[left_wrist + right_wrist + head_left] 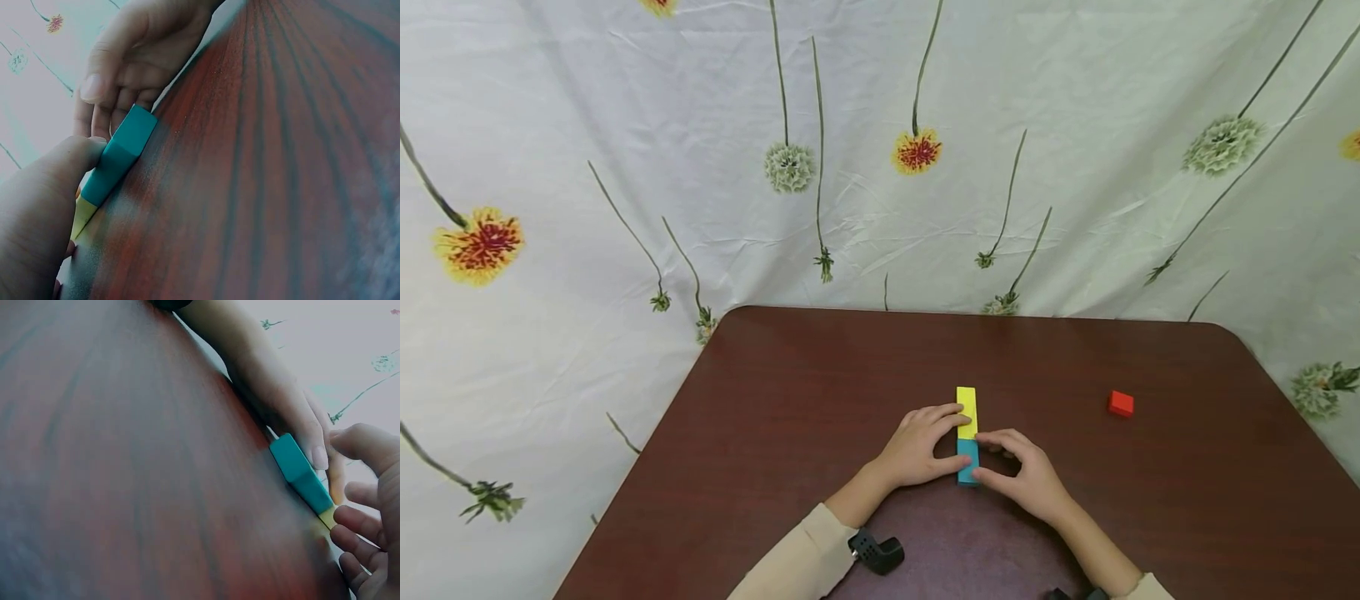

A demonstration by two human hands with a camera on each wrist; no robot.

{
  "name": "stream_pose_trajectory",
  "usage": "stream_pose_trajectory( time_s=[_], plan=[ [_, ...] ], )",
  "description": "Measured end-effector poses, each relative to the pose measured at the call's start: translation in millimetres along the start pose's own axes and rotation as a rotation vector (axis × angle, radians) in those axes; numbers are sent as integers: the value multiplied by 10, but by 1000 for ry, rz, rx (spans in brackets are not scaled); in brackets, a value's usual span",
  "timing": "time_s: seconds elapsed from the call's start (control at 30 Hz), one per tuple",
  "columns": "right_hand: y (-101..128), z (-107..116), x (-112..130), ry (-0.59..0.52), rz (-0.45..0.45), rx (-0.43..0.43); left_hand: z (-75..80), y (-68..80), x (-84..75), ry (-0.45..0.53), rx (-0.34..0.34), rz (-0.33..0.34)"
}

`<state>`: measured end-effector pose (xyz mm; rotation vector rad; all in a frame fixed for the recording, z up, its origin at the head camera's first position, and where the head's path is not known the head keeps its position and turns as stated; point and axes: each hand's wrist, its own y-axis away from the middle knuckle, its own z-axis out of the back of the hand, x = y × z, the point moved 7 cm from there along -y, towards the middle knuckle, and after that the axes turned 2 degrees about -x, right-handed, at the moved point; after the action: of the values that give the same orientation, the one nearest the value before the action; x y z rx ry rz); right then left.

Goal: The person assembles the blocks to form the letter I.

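A yellow block [967, 397] and a blue block [967, 451] lie end to end on the table, in one line that runs away from me. My left hand [917, 448] reaches in from the left, its fingers over the yellow block and its thumb on the blue one. On the other side, my right hand [1036, 482] has its thumb and fingers spread beside the blocks, fingertips right at their edge. In the right wrist view the right thumb [365, 445] stands apart from the blue block [298, 470]. Most of the yellow block is hidden in both wrist views.
To the right and farther back, a red cube [1121, 404] sits alone on the dark brown table [820, 367]. Behind the table's far edge hangs a white cloth [865, 92] printed with flowers. A black device [877, 552] is strapped to the left wrist.
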<state>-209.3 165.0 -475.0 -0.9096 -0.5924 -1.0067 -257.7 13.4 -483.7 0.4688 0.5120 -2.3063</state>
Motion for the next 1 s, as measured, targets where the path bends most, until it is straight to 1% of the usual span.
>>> stream_pose_trajectory(
  time_s=[0.27,0.53,0.77,1.0],
  plan=[
    [-36,159,-63,52,-31,-45,-4,1,0,3,6,10],
    [-61,365,-117,90,-61,-87,-14,-3,3,-5,6,10],
    [-88,579,-211,133,-127,-129,-8,-5,-3,-4,3,10],
    [-89,767,-311,193,-147,-123,-11,-7,-3,-4,10,3]
  ],
)
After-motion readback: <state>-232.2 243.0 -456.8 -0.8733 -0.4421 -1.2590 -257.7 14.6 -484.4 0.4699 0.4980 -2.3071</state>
